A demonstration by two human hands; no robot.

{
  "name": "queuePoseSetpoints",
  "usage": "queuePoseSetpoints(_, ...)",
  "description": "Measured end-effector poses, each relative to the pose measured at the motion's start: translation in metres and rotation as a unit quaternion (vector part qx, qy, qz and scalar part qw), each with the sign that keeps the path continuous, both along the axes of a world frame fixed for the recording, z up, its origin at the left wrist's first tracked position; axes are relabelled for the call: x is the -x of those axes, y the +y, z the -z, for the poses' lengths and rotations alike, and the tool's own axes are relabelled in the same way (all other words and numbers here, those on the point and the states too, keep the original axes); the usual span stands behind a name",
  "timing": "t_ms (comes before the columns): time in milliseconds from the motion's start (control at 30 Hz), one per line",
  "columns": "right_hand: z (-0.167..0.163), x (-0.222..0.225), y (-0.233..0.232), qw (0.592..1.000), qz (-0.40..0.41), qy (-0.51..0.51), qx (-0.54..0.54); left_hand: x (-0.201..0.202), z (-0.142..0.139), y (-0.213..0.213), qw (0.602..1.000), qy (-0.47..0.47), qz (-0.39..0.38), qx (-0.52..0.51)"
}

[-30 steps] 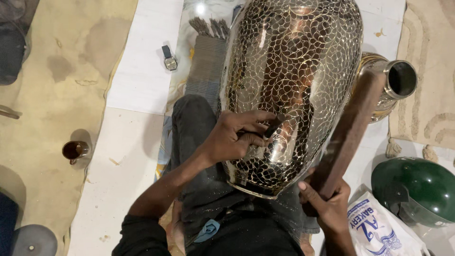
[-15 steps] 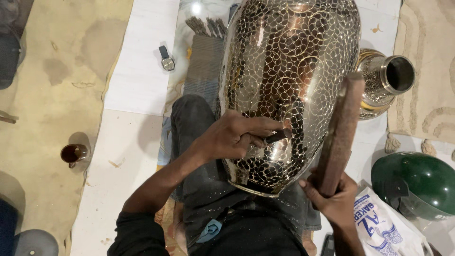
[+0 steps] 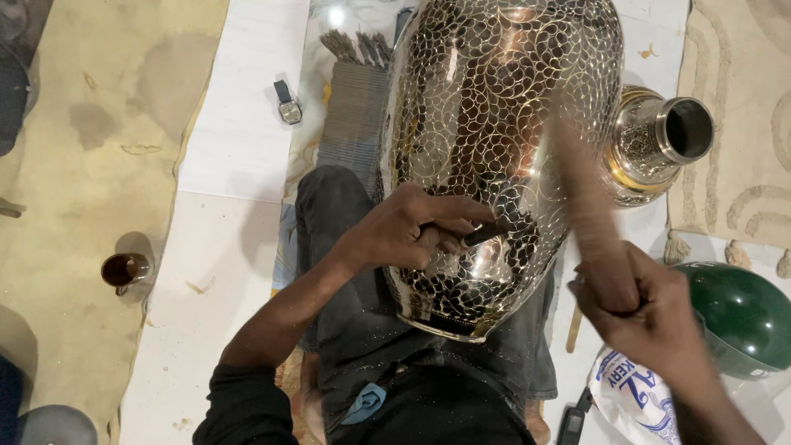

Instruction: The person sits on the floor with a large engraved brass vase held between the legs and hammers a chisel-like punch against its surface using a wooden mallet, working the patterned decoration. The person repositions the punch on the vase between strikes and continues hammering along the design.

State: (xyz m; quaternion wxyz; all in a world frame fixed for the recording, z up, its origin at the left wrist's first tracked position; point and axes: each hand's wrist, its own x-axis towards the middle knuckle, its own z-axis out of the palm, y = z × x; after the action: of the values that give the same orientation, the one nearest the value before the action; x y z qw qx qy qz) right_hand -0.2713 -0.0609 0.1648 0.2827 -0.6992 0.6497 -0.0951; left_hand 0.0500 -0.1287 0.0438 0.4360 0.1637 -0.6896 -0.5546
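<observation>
I see my left hand [image 3: 412, 231] pressing a dark chisel [image 3: 482, 235] against the big engraved metal vase [image 3: 494, 107] at centre frame, while my right hand [image 3: 638, 301], lower right, grips a blurred wooden mallet [image 3: 581, 189].

This is a metal craftsman's floor workshop, set up in a plain room rather than at a bench. The person sits on the floor [image 3: 239, 132] on white sheets, with a large engraved metal vase [image 3: 503, 107] across the lap. A smaller engraved brass vessel [image 3: 651, 144] lies beside it, and fine metal shavings dust the dark trousers [image 3: 362, 330]. A woven mat [image 3: 354, 107], a wristwatch [image 3: 287, 103] and a small cup [image 3: 124, 269] lie around.
</observation>
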Motion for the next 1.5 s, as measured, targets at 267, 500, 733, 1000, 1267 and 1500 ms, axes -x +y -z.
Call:
queuePoseSetpoints(267, -0.039, -0.019, -0.018, 0.996, -0.069, 0.055, 0.022, 0.001, -0.006, -0.001, 1.000, 0.005, -0.008, 0.019)
queuePoseSetpoints(500, -0.043, -0.038, -0.026, 0.989, -0.119, 0.076, 0.042, 0.001, 0.005, 0.001, 0.993, 0.072, 0.070, -0.064)
queuePoseSetpoints(733, -0.026, -0.028, -0.031, 0.995, -0.078, 0.059, -0.017, -0.002, 0.005, -0.002, 0.999, 0.011, -0.008, 0.033)
queuePoseSetpoints(1000, -0.036, -0.041, -0.039, 0.995, -0.064, -0.041, 0.063, 0.002, 0.006, 0.001, 0.998, -0.004, -0.042, 0.040)
queuePoseSetpoints(1267, -0.043, -0.037, -0.050, 0.996, -0.091, -0.014, 0.015, 0.002, -0.009, 0.000, 0.999, 0.003, -0.036, 0.032)
queuePoseSetpoints(1500, -0.043, -0.050, -0.054, 0.989, -0.030, -0.142, -0.003, 0.002, -0.012, 0.004, 0.998, 0.025, -0.053, -0.009)
